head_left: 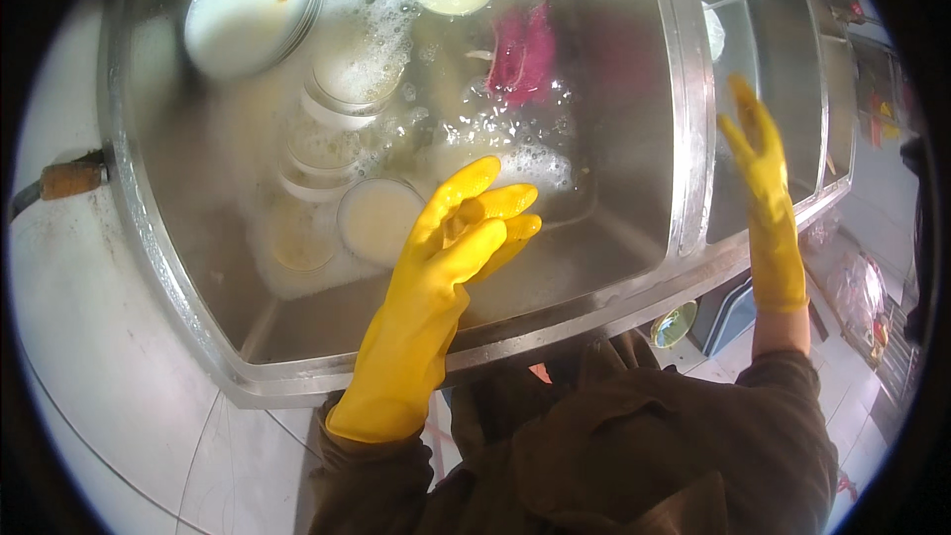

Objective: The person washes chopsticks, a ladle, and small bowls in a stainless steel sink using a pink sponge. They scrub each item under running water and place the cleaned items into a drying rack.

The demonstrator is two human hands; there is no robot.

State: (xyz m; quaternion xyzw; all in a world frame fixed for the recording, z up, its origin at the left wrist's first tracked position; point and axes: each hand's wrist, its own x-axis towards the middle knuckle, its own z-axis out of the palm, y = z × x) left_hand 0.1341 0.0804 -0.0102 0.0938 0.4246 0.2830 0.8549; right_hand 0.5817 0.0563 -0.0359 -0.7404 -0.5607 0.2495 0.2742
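Observation:
Both my hands wear yellow rubber gloves. My left hand [466, 228] hovers over the near side of a steel sink [178, 267] full of soapy water, fingers apart and empty. Just left of it sits a round white bowl [378, 220] in the suds, with more stacked bowls [337, 104] behind. A large round steel plate [253, 5] leans at the sink's far left. A pink cloth [523, 52] lies in the water farther back. My right hand [758, 144] is raised over the second sink basin [783, 59], fingers spread, holding nothing.
A white tiled counter [89, 337] runs along the left, with a brown hose fitting [71, 178] on it. Foam [396, 0] covers the back of the sink. Plastic bags [860, 289] and a blue tray [728, 315] lie on the floor at the right.

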